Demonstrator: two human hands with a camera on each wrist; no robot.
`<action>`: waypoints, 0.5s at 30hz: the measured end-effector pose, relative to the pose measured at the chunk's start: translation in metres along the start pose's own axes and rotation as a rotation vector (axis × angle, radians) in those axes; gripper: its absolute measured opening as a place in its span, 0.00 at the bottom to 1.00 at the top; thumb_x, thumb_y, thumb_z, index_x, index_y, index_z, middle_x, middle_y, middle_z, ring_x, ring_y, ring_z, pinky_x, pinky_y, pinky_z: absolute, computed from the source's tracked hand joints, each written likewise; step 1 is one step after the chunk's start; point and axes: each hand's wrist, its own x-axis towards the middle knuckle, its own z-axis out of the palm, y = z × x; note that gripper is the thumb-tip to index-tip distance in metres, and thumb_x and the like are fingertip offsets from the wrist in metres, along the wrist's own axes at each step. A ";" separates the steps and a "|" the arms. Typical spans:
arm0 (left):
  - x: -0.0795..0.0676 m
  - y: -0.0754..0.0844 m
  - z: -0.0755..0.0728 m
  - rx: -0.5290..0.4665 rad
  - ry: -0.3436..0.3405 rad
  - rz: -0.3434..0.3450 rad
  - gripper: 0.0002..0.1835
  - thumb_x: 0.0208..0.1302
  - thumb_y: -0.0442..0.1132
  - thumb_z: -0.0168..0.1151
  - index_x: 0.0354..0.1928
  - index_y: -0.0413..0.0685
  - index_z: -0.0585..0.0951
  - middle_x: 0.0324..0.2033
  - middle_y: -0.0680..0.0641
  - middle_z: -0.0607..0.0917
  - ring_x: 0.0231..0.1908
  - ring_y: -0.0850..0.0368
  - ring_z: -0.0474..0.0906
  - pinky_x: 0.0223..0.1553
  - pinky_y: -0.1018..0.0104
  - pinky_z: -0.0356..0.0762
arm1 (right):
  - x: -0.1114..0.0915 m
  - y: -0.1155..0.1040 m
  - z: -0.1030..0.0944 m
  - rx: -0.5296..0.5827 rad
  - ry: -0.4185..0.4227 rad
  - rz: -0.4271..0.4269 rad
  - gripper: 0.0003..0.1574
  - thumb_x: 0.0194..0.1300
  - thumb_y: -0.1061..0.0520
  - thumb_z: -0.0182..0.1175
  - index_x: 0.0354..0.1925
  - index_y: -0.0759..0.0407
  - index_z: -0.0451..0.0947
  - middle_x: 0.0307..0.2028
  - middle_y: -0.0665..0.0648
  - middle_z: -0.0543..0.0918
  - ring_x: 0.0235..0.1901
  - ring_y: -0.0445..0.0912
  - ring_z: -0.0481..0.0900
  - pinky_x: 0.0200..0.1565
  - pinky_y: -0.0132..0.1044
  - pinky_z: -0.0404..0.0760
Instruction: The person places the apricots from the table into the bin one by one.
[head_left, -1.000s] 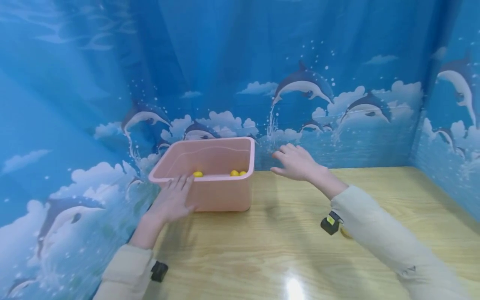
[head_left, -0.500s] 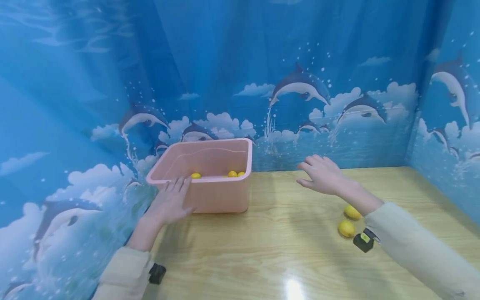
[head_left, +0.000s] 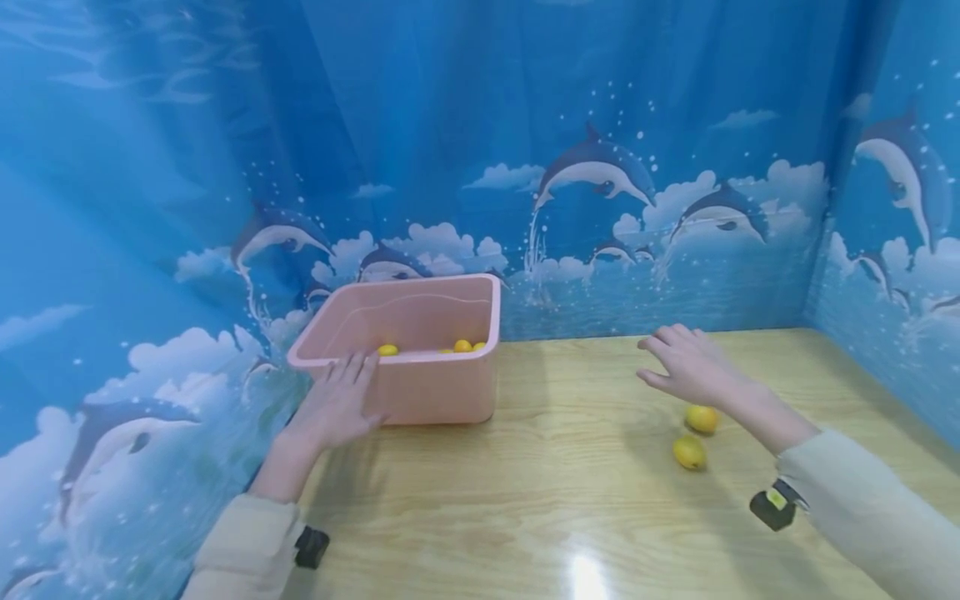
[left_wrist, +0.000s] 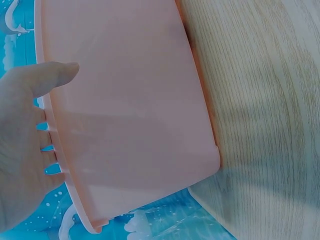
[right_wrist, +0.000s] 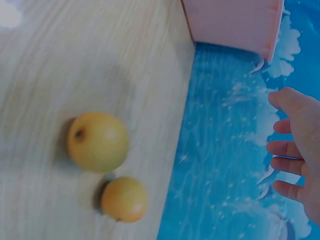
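My left hand (head_left: 337,402) rests at the front rim of a pink plastic bin (head_left: 438,392). Its fingers lie straight over the rim, and the thumb (left_wrist: 57,75) extends along the outer wall in the left wrist view. Over the right part of the table my right hand (head_left: 693,365) hovers with relaxed fingers and holds nothing. Below it, two lemon-like yellow fruits, a nearer one (head_left: 689,452) and a farther one (head_left: 702,418), sit close together on the wood. Inside the bin show several similar yellow fruits (head_left: 462,346), partly hidden by its front wall.
A light wood table (head_left: 540,492) carries the bin at its back left. Blue curtains (head_left: 420,150) printed with dolphins and clouds enclose the table at the back, left and right. Dark wrist cameras (head_left: 772,508) are strapped at both cuffs.
My right hand has moved right and slightly nearer, away from the bin, uncovering the two fruits that the sleeve had mostly hidden. The left hand has stayed at the rim.
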 end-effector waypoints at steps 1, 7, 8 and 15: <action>0.000 0.000 0.000 -0.003 0.001 -0.002 0.48 0.60 0.54 0.59 0.71 0.39 0.45 0.70 0.35 0.46 0.69 0.37 0.39 0.66 0.42 0.39 | -0.003 0.002 0.001 0.005 -0.009 0.007 0.24 0.57 0.50 0.64 0.46 0.65 0.76 0.38 0.61 0.77 0.39 0.56 0.73 0.36 0.49 0.73; 0.000 -0.002 0.002 -0.005 -0.005 -0.012 0.48 0.61 0.55 0.58 0.72 0.40 0.45 0.71 0.36 0.45 0.69 0.38 0.39 0.66 0.42 0.39 | -0.018 0.014 0.009 0.017 -0.047 0.023 0.26 0.57 0.50 0.64 0.47 0.68 0.76 0.39 0.63 0.78 0.41 0.58 0.75 0.42 0.54 0.74; 0.001 -0.002 0.002 -0.005 -0.007 -0.013 0.48 0.61 0.55 0.58 0.72 0.40 0.45 0.71 0.36 0.45 0.69 0.39 0.38 0.66 0.42 0.39 | -0.021 0.015 0.010 0.021 -0.050 0.027 0.26 0.57 0.51 0.64 0.47 0.68 0.75 0.39 0.63 0.78 0.41 0.58 0.75 0.41 0.54 0.74; 0.002 -0.004 0.003 0.004 -0.012 -0.012 0.48 0.61 0.55 0.57 0.72 0.40 0.44 0.71 0.36 0.44 0.69 0.38 0.38 0.66 0.42 0.38 | -0.037 0.025 0.022 -0.001 -0.049 0.035 0.28 0.54 0.50 0.66 0.46 0.69 0.75 0.37 0.64 0.78 0.40 0.59 0.75 0.39 0.54 0.75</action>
